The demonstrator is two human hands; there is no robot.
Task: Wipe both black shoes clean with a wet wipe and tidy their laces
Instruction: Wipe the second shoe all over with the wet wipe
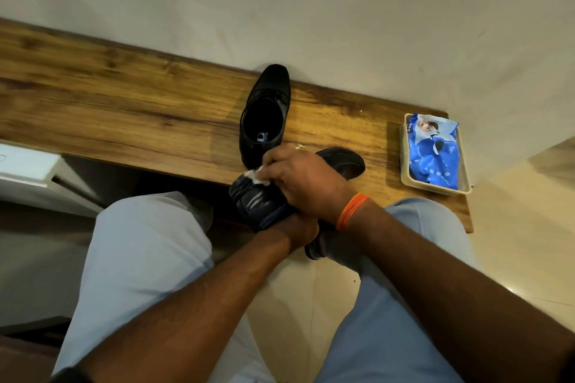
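One black lace-up shoe (265, 115) stands upright on the wooden table (124, 102), toe toward the wall. The second black shoe (342, 162) is turned sole-up at the table's front edge, its ridged sole (258, 202) facing me. My right hand (301, 183), an orange thread band on its wrist, pinches a crumpled white wet wipe (256, 176) against the sole. My left hand (295, 230) grips that shoe from underneath; most of it is hidden by the shoe and my right hand.
A cream tray (404, 165) at the table's right end holds a blue wet-wipe pack (432, 152). A plain wall runs behind the table. My knees in light trousers (140, 258) sit below the table edge. A white unit (28, 171) stands at left.
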